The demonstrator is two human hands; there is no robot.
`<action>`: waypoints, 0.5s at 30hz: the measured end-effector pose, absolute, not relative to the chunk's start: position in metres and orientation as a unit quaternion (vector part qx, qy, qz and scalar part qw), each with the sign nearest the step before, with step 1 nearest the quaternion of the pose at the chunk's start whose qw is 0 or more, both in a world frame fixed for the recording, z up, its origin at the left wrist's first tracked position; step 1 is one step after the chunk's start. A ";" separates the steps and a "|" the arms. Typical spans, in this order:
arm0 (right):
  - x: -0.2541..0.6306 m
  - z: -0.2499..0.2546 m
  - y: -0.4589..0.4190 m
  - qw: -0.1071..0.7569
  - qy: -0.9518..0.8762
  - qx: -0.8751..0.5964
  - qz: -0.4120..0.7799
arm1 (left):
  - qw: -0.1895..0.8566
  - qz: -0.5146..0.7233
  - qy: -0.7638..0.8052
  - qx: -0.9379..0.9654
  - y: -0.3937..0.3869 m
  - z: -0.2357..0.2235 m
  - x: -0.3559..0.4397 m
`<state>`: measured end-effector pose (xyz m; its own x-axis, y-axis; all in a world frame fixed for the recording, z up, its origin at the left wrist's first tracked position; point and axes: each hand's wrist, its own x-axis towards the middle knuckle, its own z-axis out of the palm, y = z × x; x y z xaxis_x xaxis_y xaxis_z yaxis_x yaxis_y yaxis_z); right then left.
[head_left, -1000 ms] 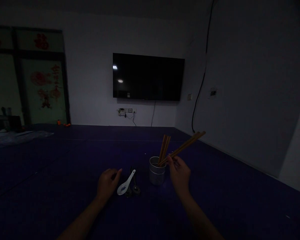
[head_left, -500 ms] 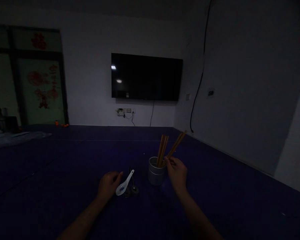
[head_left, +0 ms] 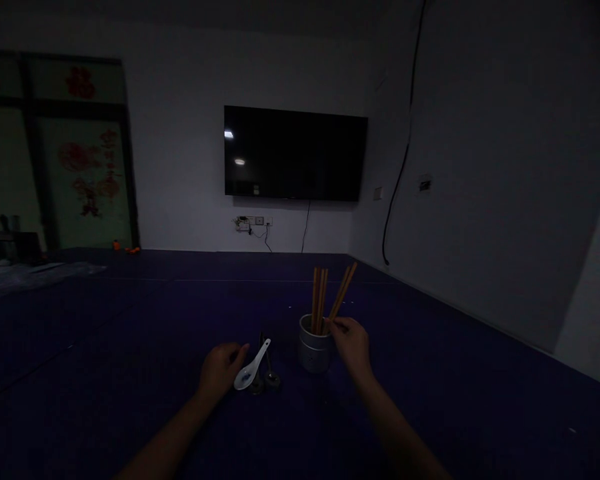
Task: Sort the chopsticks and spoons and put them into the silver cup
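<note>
My right hand (head_left: 353,345) is closed at the rim of a grey metal cup (head_left: 314,353), its fingertips pinching the lower part of some wooden chopsticks (head_left: 343,290) that lean to the right. Several more chopsticks (head_left: 319,297) stand nearly upright in the cup. To the left, my left hand (head_left: 221,367) rests on the dark blue surface, fingers loosely bent and thumb held apart, with nothing seen in it. Just beside its thumb lies a white soup spoon (head_left: 253,368). Partly under that spoon are dark metal spoons (head_left: 272,379), dim in the low light.
The dark blue surface (head_left: 130,333) runs back to the wall, where a black television (head_left: 295,153) hangs above sockets. A loose black cable (head_left: 399,177) hangs down the right wall. Crumpled clear plastic (head_left: 40,275) and small orange things (head_left: 133,251) lie at the far left.
My right hand has shifted slightly left, and the leaning chopsticks stand steeper. The other chopsticks in the cup have also straightened. My left hand and the spoons look much the same.
</note>
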<state>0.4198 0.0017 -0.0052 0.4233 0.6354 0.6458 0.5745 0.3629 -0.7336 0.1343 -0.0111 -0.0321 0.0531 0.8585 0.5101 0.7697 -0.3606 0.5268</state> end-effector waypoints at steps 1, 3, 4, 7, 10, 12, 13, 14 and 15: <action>0.421 -0.006 0.003 0.628 -0.535 -0.563 0.030 | 0.057 0.394 0.564 0.724 -0.011 -0.033 0.134; 0.421 -0.008 0.007 0.631 -0.532 -0.564 0.046 | 0.059 0.391 0.565 0.724 -0.010 -0.035 0.134; 0.422 -0.010 0.009 0.631 -0.530 -0.564 0.056 | 0.060 0.392 0.565 0.724 -0.010 -0.036 0.134; 0.421 -0.013 0.013 0.632 -0.527 -0.561 0.089 | 0.066 0.397 0.559 0.725 -0.009 -0.037 0.134; 0.419 -0.013 0.013 0.629 -0.534 -0.553 0.112 | 0.070 0.399 0.558 0.724 -0.008 -0.036 0.134; 0.419 -0.011 0.011 0.625 -0.540 -0.551 0.118 | 0.071 0.398 0.559 0.724 -0.008 -0.036 0.135; 0.419 -0.010 0.010 0.622 -0.542 -0.552 0.119 | 0.072 0.397 0.559 0.724 -0.008 -0.036 0.135; 0.419 -0.009 0.008 0.619 -0.544 -0.553 0.119 | 0.073 0.398 0.558 0.724 -0.008 -0.036 0.135; 0.418 -0.007 0.007 0.617 -0.546 -0.554 0.118 | 0.073 0.397 0.558 0.725 -0.009 -0.036 0.135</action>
